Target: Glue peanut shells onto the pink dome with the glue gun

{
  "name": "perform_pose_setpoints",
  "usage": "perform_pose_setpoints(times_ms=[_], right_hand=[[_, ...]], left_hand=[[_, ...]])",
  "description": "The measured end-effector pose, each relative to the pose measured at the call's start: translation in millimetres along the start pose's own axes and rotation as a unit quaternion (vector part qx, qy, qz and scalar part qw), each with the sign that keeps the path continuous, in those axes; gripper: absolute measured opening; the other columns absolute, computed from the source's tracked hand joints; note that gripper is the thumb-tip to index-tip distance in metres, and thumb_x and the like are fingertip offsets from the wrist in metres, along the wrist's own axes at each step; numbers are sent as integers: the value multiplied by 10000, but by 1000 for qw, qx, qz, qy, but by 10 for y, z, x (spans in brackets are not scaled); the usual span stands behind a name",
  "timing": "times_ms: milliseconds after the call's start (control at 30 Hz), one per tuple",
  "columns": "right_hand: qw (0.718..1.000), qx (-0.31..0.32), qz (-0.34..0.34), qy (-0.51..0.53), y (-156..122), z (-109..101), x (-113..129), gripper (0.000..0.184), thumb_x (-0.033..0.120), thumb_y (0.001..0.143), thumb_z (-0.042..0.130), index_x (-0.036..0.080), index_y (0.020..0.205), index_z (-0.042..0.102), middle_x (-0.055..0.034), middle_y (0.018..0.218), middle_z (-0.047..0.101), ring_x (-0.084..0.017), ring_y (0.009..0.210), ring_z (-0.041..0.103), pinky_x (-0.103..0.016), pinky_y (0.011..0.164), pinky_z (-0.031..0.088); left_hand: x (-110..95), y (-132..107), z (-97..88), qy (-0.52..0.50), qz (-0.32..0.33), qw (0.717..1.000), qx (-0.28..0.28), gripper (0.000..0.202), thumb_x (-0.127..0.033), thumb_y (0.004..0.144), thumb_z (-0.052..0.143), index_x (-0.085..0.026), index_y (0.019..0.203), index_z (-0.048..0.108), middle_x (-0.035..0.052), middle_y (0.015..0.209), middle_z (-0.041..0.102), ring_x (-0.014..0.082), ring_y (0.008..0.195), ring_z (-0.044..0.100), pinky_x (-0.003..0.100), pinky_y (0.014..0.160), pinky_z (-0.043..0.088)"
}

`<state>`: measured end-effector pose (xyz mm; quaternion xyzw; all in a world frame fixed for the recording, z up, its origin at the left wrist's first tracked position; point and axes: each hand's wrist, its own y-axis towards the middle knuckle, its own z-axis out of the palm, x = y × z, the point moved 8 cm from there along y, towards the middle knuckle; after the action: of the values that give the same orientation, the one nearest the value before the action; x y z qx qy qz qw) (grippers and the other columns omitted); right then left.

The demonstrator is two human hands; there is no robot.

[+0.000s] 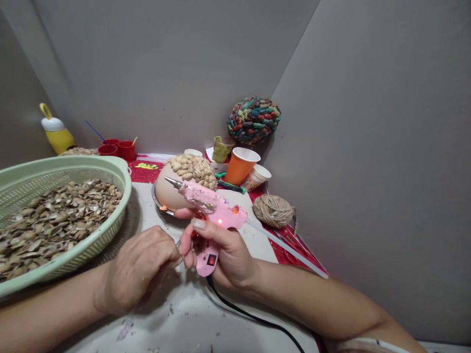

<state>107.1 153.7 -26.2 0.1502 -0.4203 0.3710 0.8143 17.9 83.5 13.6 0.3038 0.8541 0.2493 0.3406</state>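
My right hand [224, 252] grips a pink hot glue gun [211, 208], its metal nozzle pointing up and left, a red light glowing on its body. A clear glue stick [287, 247] juts out behind it. My left hand [138, 267] is curled closed just left of the gun's handle, fingertips pinched on something too small to make out. Behind the gun sits a beige dome [167, 189] on a plate, its upper part covered in glued pistachio shells [191, 169]. A green plastic colander [110, 166] full of shells stands at the left.
A ball of jute twine [274, 211], an orange paper cup [241, 164], a printed cup [256, 176], a multicoloured woven ball [253, 120], red paint pots [117, 147] and a yellow bottle [57, 132] line the back. The gun's black cord [253, 318] trails toward me. Grey walls enclose the corner.
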Motion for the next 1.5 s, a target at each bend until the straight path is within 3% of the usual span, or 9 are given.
perform_pose_setpoints(times_ms=[267,533,633,733,867,1000,1200,1333,1500], right_hand=[[1000,-16,-9,-3,-46,-30,4,442,440,756,728,154,1089,682,10,599,690,-101,431,565,-196,437,391],[1000,-18,-24,3,-34,-15,15,420,434,743,732,157,1057,698,17,563,674,-97,414,547,-190,423,379],[998,-29,-45,19,-26,-26,160,347,391,731,733,167,994,707,24,581,676,-82,404,514,-187,411,364],[990,-48,-125,36,-69,-54,483,252,341,728,723,186,926,705,39,604,668,-65,395,471,-187,409,364],[982,-23,-188,20,-128,0,734,238,366,729,720,207,906,716,36,609,666,-72,389,464,-192,388,347],[990,-17,-139,26,-60,-10,593,271,371,703,747,209,915,703,30,607,677,-84,398,492,-195,394,364],[998,-2,-53,37,35,-50,306,285,375,707,736,177,909,706,27,604,673,-74,402,495,-192,410,375],[999,5,-41,32,45,-45,234,293,380,707,745,170,907,700,22,612,677,-74,414,504,-192,421,381],[998,18,-51,14,44,-27,195,296,379,733,742,164,932,697,18,633,683,-83,445,536,-193,435,406]], left_hand=[[-230,97,-23,23,139,990,-24,194,-49,954,390,-190,903,513,20,700,576,147,632,498,245,585,422],[-144,21,32,13,141,990,-3,225,-41,965,337,-190,952,504,36,738,574,164,673,500,275,626,437],[-173,-43,159,1,178,984,25,252,-115,1008,279,-189,1015,520,35,694,572,175,620,505,302,596,430],[-242,-99,298,-13,231,970,70,350,-190,1045,177,-170,1078,525,42,669,597,177,565,506,314,574,436],[-123,-8,219,4,137,990,38,169,-107,998,387,-178,1026,538,75,847,681,157,749,634,252,700,515],[-67,51,-9,-45,11,998,-53,234,-14,911,537,-214,1030,563,29,962,709,117,897,699,182,827,542],[11,24,-243,-170,-176,947,-210,265,-80,814,714,-279,960,620,-63,835,680,93,732,683,156,723,579],[20,102,-249,-173,-217,942,-187,201,-99,765,755,-267,847,682,-79,755,703,77,647,674,111,623,550],[33,104,-214,-122,-206,958,-160,132,-128,793,744,-252,837,736,-66,762,753,78,659,692,117,665,547]])
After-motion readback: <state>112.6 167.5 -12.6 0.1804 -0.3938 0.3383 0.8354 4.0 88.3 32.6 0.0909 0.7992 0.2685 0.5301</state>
